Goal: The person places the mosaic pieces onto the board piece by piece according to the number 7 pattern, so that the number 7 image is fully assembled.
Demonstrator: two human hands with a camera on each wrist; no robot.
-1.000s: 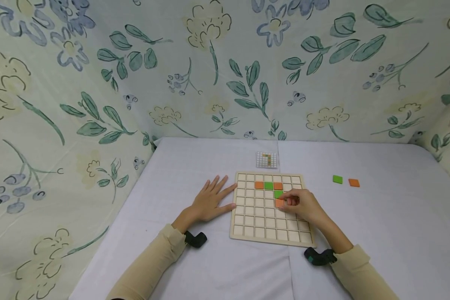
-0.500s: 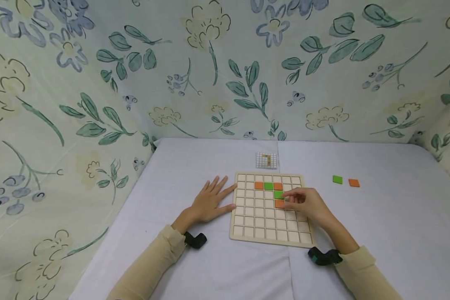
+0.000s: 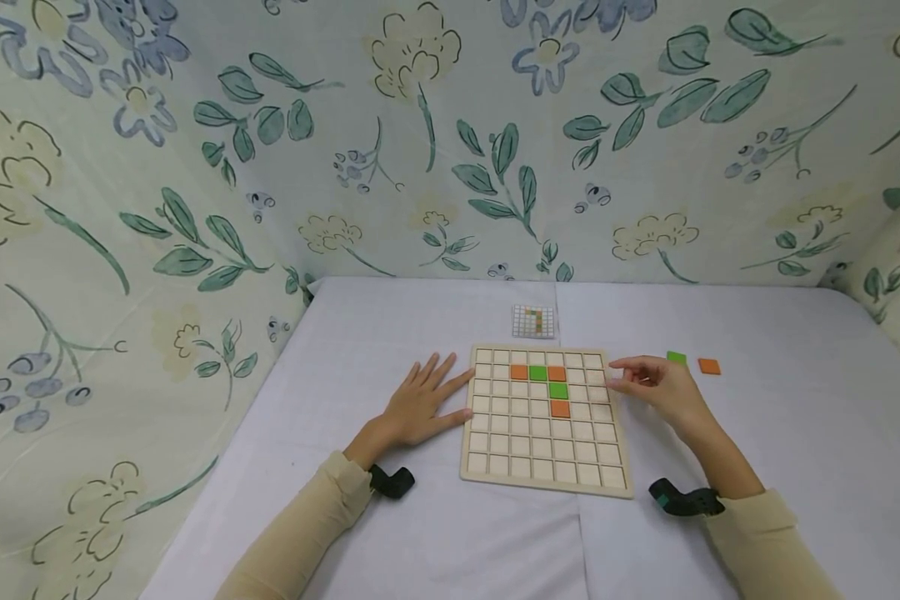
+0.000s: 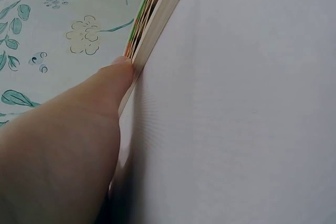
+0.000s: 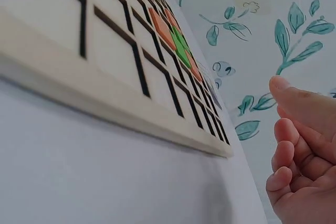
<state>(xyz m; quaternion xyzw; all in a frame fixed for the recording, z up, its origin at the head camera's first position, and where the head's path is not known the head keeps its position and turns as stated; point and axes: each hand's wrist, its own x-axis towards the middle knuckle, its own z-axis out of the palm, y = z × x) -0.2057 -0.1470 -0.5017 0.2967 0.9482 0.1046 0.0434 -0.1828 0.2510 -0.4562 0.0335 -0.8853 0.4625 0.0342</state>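
Observation:
A wooden grid board (image 3: 547,485) lies on the table, with orange and green square tiles set in its cells. Three tiles form a row near the top, an orange one (image 3: 520,372), a green one (image 3: 538,373) and another orange one. Below the row's right end sit a green tile (image 3: 558,391) and an orange tile (image 3: 560,409). My left hand (image 3: 422,402) is spread flat, thumb and a fingertip at the board's left edge. Just off the right edge, my right hand (image 3: 663,390) holds nothing; its fingers are loosely bent, the thumb (image 5: 304,103) extended.
Two loose tiles lie right of the board: a green tile (image 3: 676,357), partly covered by my right hand, and an orange tile (image 3: 709,367). Behind the board is a small card (image 3: 532,321) printed with a coloured grid pattern. A flowered cloth (image 3: 420,192) hangs behind the table.
My right hand has left the lower orange tile and moved right, past the board's edge toward the loose tiles. That orange tile stays in its cell. My left hand has not moved.

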